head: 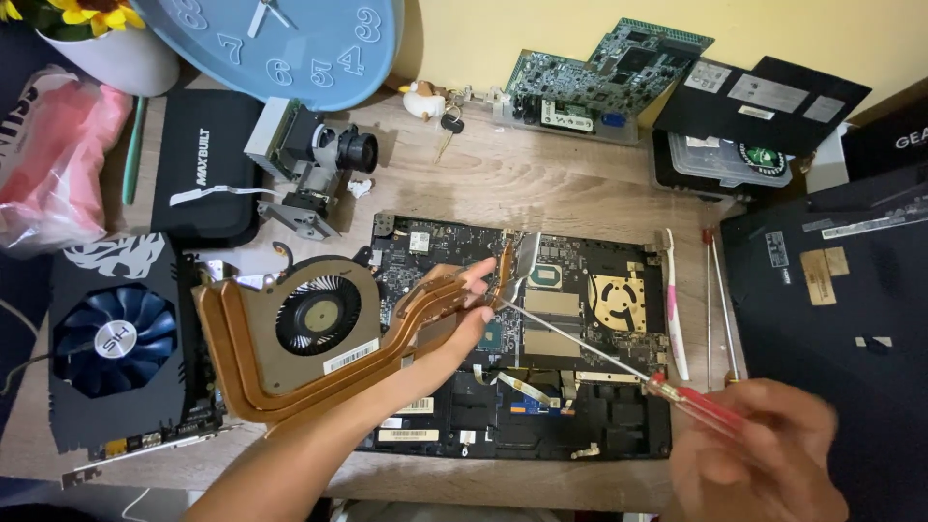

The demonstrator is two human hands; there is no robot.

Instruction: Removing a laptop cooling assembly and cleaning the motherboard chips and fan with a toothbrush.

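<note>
An opened laptop (619, 425) lies on the wooden table with its circuit board exposed. My left hand (462, 319) holds a copper heat-pipe assembly with a fan (300, 329) by its pipes, lifted and tilted over the laptop's left side. Its metal end plate (527, 259) hangs above the board. My right hand (764, 454), blurred at the lower right, grips a red-handled screwdriver (691, 404). The thin shaft runs up left, and its tip sits beside my left fingers near the end plate.
A graphics card with a blue fan (111, 338) lies at the left, a black pouch (208, 164) and a small lens module (314, 164) behind it. A toothbrush (674, 309), two more screwdrivers (720, 309) and a dark laptop cover (831, 300) lie right. Circuit boards (604, 72) lean against the wall.
</note>
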